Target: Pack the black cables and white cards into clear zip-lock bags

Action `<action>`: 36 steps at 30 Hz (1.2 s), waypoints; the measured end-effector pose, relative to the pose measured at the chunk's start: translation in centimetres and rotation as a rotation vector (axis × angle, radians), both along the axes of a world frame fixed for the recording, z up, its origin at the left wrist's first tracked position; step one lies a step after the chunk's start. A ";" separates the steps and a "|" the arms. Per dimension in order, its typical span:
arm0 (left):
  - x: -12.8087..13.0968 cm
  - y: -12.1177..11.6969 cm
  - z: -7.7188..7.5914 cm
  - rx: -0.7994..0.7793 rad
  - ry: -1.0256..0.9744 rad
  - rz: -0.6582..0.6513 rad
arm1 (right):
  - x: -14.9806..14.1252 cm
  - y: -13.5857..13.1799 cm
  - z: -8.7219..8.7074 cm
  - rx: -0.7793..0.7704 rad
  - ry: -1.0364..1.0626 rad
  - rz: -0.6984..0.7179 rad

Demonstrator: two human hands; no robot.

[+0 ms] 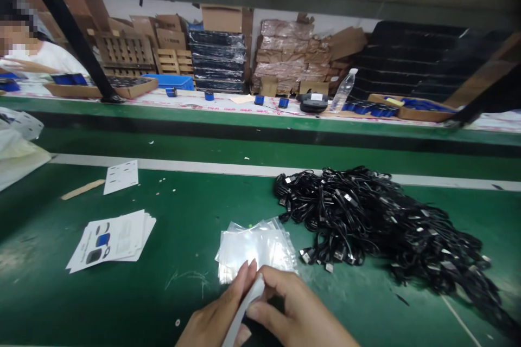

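While a stack of clear plastic bags (260, 244) lies on the table (191, 200) just beyond our hands, at the lower centre of the frame we pinch a thin grey-white piece (246, 306) between left hand (220, 312) and right hand (291, 303), black cables (366, 211) heaped to the right.

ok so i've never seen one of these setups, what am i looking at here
There is no machine: one person works bare-handed, wearing a head camera that looks forward and down. It gives the single picture here. The left hand and right hand hold a thin pale item between them, too edge-on to identify. On the green bench, clear plastic bags lie just beyond the hands, printed sheets to the left, and a big heap of black cables to the right. Another person is at the far left.
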State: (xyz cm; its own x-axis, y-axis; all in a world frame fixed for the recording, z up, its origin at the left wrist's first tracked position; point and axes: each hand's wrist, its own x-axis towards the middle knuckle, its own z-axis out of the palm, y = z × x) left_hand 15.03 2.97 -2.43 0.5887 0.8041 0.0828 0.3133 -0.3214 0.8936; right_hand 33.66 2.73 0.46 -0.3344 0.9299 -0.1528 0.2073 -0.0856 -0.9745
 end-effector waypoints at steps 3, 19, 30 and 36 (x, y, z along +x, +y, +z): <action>-0.1 1.2 0.7 -0.019 -0.062 -0.058 | 1.6 1.7 2.5 0.056 -0.168 0.085; 3.0 5.0 -0.5 0.422 0.711 -0.074 | 2.3 8.1 0.8 0.188 -0.728 -0.226; 1.0 3.9 -3.2 0.579 0.580 0.005 | 1.6 8.0 0.2 0.333 -0.914 -0.068; 0.9 3.4 -3.1 0.550 0.574 0.030 | 2.0 6.4 1.2 0.322 -0.895 -0.057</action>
